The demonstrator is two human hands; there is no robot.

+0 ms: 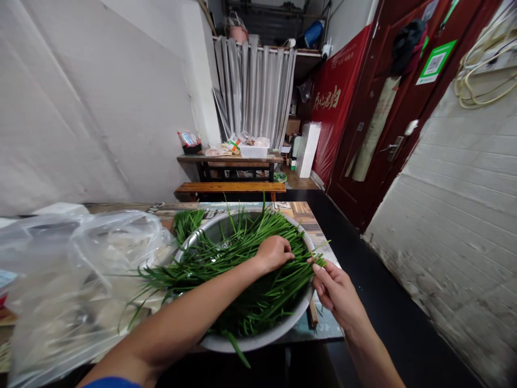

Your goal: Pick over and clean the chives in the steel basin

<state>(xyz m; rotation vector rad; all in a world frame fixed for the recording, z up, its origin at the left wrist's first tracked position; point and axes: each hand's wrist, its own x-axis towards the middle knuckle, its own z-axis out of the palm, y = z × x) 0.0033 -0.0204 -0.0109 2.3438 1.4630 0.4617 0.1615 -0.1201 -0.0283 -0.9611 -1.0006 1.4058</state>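
A wide metal basin (258, 338) stands at the near edge of a table, heaped with long green chive stalks (226, 258). My left hand (273, 252) reaches across the heap with its fingers closed on a few stalks near the basin's right rim. My right hand (336, 291) is beside that rim and pinches the ends of the same stalks between thumb and fingers. A smaller bunch of chives (186, 222) lies on the table behind the basin.
A large crumpled clear plastic bag (72, 280) covers the table's left side. A dark floor aisle runs along a white brick wall (456, 215) on the right. Farther back stand a wooden bench (230, 187), a cluttered table (230, 157) and a red door (404, 108).
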